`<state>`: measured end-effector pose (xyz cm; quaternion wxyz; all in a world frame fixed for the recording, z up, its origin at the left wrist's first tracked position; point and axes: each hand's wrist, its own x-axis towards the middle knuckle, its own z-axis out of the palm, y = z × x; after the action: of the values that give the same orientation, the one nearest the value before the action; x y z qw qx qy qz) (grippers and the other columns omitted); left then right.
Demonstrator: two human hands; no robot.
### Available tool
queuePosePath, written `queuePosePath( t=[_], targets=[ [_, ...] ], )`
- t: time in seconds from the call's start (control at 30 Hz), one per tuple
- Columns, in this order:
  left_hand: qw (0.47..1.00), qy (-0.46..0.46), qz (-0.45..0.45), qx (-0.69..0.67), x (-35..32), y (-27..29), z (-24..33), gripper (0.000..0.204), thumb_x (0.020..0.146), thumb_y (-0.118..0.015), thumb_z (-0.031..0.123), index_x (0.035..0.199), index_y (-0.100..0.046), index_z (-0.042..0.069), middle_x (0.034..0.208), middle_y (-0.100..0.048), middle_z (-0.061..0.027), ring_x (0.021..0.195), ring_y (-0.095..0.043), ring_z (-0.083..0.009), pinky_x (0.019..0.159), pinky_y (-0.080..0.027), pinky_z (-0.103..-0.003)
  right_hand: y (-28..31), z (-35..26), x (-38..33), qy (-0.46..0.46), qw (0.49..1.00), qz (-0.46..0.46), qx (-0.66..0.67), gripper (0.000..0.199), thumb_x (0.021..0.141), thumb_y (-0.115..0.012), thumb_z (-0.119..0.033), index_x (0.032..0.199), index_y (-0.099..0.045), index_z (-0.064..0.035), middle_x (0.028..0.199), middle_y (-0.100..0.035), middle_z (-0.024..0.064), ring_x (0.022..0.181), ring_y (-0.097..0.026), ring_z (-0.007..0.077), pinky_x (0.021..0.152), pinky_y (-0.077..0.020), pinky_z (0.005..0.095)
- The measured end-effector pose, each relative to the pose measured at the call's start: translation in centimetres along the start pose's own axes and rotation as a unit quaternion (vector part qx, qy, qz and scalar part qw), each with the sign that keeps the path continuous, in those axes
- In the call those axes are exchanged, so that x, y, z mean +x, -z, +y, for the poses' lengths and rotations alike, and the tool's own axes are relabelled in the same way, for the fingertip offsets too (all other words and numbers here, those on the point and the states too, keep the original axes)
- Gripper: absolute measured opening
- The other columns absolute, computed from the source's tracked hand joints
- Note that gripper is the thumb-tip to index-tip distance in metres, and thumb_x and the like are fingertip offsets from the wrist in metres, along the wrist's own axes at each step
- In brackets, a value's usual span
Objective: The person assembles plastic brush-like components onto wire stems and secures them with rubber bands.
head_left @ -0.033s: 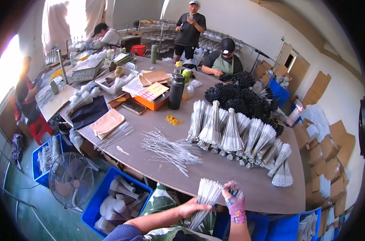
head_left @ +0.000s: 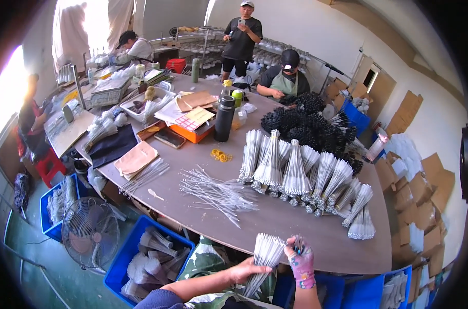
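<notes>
In my left hand [head_left: 248, 270] is a bundle of thin white sticks [head_left: 268, 251], gripped round its middle above my lap, with the upper ends fanned out. My right hand [head_left: 301, 261] wears a pink patterned glove with bare fingertips. Its fingers are curled beside the bundle's upper right edge; something small and dark shows among them, too small to name. Past my hands, loose white sticks [head_left: 218, 193] lie scattered on the brown table [head_left: 193, 221]. To their right stand several tied bundles of the same sticks [head_left: 297, 172].
Black bristly bundles [head_left: 316, 126] are heaped behind the white ones. Yellow rubber bands [head_left: 221, 155], a black flask [head_left: 224, 118] and a phone [head_left: 169, 137] sit farther off. Blue bins [head_left: 110, 280] and a fan [head_left: 91, 234] stand below the table's left edge. Other people [head_left: 287, 82] are across the table.
</notes>
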<state>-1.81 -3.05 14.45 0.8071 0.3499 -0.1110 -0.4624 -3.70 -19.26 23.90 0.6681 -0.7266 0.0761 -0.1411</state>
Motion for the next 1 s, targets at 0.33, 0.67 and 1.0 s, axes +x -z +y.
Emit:
queuePosePath(
  t=[0.33, 0.67, 1.0],
  targets=[
    [0.996, 0.012, 0.013, 0.082, -0.5, -1.3, -1.7, 0.051, 0.077, -0.071, 0.009, 0.122, -0.049, 0.001, 0.114, -0.058, -0.0056, 0.106, -0.052, -0.0141, 0.097, -0.038, -0.03, 2.4, 1.5, -3.6, -0.062, 0.995, 0.08, 0.026, 0.019, 0.075, -0.069, -0.001, 0.084, -0.054, -0.009, 0.074, -0.052, -0.0038, 0.064, -0.05, 0.0055, 0.057, -0.0428, 0.0202],
    [0.999, 0.015, 0.038, -0.023, -0.4, 0.1, 0.1, 0.045, 0.078, -0.068, 0.008, 0.117, -0.048, 0.0, 0.1, -0.06, -0.0044, 0.089, -0.057, -0.0131, 0.082, -0.046, -0.028, 1.9, 0.8, -2.2, -0.082, 0.996, -0.01, 0.042, 0.032, 0.078, -0.063, 0.004, 0.108, -0.056, -0.0051, 0.084, -0.056, -0.001, 0.074, -0.052, 0.0056, 0.062, -0.0428, 0.0191],
    [0.996, 0.033, 0.031, -0.076, -1.6, 0.5, -0.7, 0.043, 0.078, -0.067, 0.008, 0.117, -0.049, 0.0, 0.1, -0.059, -0.005, 0.089, -0.058, -0.0139, 0.082, -0.047, -0.029, 1.8, 0.2, -3.0, -0.116, 0.987, -0.067, 0.093, 0.035, 0.078, -0.063, 0.003, 0.111, -0.054, -0.0016, 0.089, -0.057, 0.0004, 0.078, -0.053, 0.007, 0.07, -0.0436, 0.0195]
  ],
)
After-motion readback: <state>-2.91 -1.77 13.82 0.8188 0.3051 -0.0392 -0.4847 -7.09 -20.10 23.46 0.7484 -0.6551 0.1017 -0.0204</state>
